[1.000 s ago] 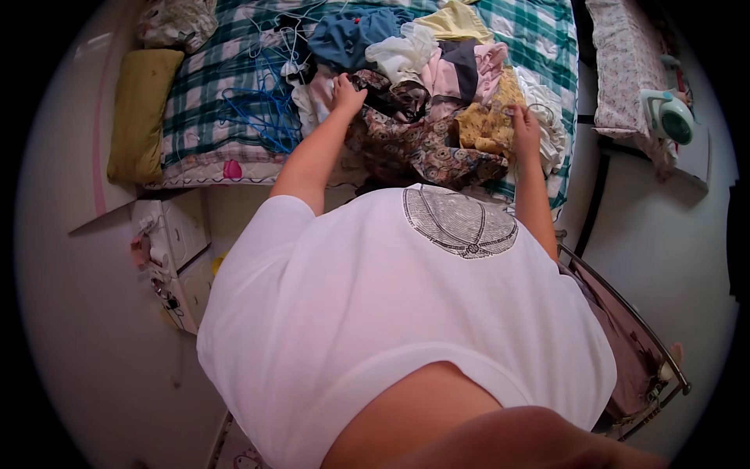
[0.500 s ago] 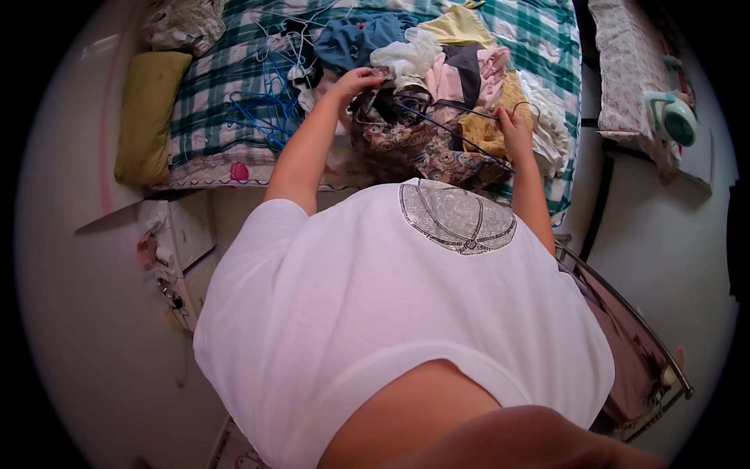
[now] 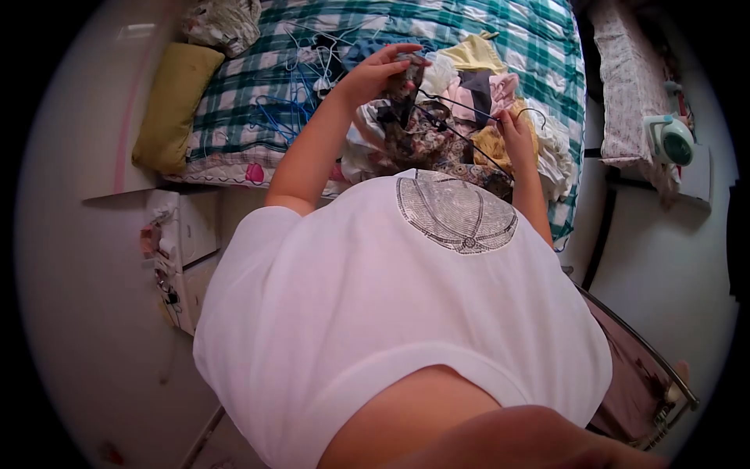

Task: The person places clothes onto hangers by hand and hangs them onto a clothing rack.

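Note:
My left hand (image 3: 387,72) is raised, closed on the edge of a brown floral garment (image 3: 426,142), which hangs from the fingers and bunches up near my shirt. In my right hand (image 3: 516,133) is a dark blue clothes hanger (image 3: 461,106), gripped near its hook, which points right. The hanger's far end reaches left to the lifted part of the garment. Whether that end is inside the cloth I cannot tell. Behind and beside the hands lie a yellow garment (image 3: 474,55), a pink garment (image 3: 461,95) and white clothing (image 3: 553,148).
A green plaid quilt (image 3: 234,117) covers the bed. Loose blue hangers (image 3: 285,109) and white hangers (image 3: 328,39) lie on it to the left. An olive pillow (image 3: 176,105) is at the bed's left edge. A small green-and-white fan (image 3: 672,141) stands at the right.
My left hand has moved up and to the right, lifting the floral cloth toward the hanger's far end. My right hand still holds the hanger in nearly the same place.

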A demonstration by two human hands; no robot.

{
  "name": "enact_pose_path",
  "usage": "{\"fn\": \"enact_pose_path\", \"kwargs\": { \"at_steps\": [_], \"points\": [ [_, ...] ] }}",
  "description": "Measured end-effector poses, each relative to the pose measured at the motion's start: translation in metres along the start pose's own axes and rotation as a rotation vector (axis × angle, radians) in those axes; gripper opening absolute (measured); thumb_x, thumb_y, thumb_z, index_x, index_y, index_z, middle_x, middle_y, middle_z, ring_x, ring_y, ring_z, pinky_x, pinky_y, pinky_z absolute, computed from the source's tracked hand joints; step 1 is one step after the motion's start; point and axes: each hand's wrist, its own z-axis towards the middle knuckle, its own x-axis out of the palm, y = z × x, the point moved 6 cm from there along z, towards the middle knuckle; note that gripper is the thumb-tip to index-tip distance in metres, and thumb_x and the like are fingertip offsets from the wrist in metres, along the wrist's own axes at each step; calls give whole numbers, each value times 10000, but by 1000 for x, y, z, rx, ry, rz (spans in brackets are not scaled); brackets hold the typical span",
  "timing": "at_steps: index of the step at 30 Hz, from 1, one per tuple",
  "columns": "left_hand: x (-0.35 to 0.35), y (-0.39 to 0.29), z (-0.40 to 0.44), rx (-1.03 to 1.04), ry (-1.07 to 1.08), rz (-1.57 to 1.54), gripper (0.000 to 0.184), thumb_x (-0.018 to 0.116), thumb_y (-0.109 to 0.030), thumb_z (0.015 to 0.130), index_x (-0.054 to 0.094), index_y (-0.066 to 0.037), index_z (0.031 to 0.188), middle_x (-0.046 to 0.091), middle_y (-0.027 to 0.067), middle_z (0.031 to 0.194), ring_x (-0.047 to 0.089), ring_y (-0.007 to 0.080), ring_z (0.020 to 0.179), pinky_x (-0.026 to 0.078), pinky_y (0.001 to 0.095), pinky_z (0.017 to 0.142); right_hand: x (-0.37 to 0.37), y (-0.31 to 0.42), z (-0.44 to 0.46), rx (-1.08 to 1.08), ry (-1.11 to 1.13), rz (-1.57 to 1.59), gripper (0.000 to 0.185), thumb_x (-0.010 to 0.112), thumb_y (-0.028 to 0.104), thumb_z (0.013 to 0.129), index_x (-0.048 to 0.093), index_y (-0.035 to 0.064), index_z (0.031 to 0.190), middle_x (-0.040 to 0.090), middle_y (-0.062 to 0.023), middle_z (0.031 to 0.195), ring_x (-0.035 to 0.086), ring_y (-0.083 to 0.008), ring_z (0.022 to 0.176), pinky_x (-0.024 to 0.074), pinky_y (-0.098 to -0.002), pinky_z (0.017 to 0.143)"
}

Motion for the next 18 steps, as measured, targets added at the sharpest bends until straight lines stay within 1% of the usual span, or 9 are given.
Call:
{"fn": "enact_pose_path", "kwargs": {
  "at_steps": [3, 4, 5, 7, 8, 11, 12, 15, 18],
  "points": [
    [7, 5, 9, 42, -76, 245, 336, 451, -160, 893, 395, -56, 1207, 533, 107, 1130, 570, 152, 875, 467, 253, 766, 12, 25, 0, -90, -8, 13, 222, 444, 216, 910, 585, 66, 827, 427, 69, 630, 348, -24, 573, 264, -176, 506],
    [13, -1, 9, 103, -115, 512, 307, 450, -143, 891, 417, -53, 1182, 583, 71, 1020, 552, 117, 873, 442, 239, 763, 14, 31, 2, -124, -2, 6, 218, 445, 213, 909, 585, 66, 828, 428, 69, 631, 349, -24, 577, 266, -176, 509],
    [13, -4, 8, 139, -208, 754, 272, 495, -142, 856, 487, -60, 1116, 598, 64, 978, 575, 171, 832, 439, 273, 747, 16, 36, 4, -158, 2, -1, 215, 445, 209, 909, 585, 67, 828, 429, 69, 631, 351, -24, 580, 269, -175, 512],
    [23, -17, 0, 371, -282, 1213, 256, 539, -141, 804, 548, -92, 1055, 609, 61, 898, 560, 222, 825, 404, 341, 756, 20, 48, 6, -223, 21, 8, 206, 457, 203, 906, 581, 53, 839, 449, 66, 663, 363, -22, 592, 285, -166, 529],
    [16, -14, -1, 366, -342, 1318, 258, 562, -152, 769, 577, -126, 1025, 600, 69, 825, 528, 248, 847, 339, 380, 784, 21, 52, 5, -237, 18, 30, 209, 460, 212, 906, 579, 49, 854, 464, 66, 683, 363, -18, 592, 283, -160, 530],
    [41, -28, -12, 403, -301, 1547, 243, 565, -164, 775, 585, -146, 1016, 595, 43, 771, 511, 214, 857, 295, 374, 776, 23, 60, 8, -275, 35, 25, 221, 466, 225, 905, 577, 38, 865, 477, 64, 701, 364, -17, 600, 280, -156, 537],
    [47, -32, -14, 419, -279, 1587, 257, 565, -139, 786, 580, -145, 1042, 604, 25, 827, 534, 227, 820, 354, 372, 765, 24, 66, 7, -281, 51, 24, 226, 464, 228, 906, 577, 37, 862, 474, 64, 698, 362, -17, 600, 279, -156, 537],
    [35, -33, -14, 452, -383, 1283, 253, 577, -142, 777, 590, -174, 1028, 598, 12, 856, 509, 224, 816, 319, 365, 761, 26, 78, 2, -305, 105, 21, 237, 458, 234, 909, 575, 34, 856, 469, 61, 691, 354, -20, 593, 275, -158, 536],
    [50, -31, -15, 458, -271, 1532, 223, 599, -148, 763, 606, -168, 985, 577, 50, 933, 497, 231, 860, 323, 367, 769, 30, 92, -5, -337, 111, 22, 233, 451, 217, 910, 577, 33, 842, 442, 52, 655, 360, -30, 594, 278, -167, 538]
  ]
}}
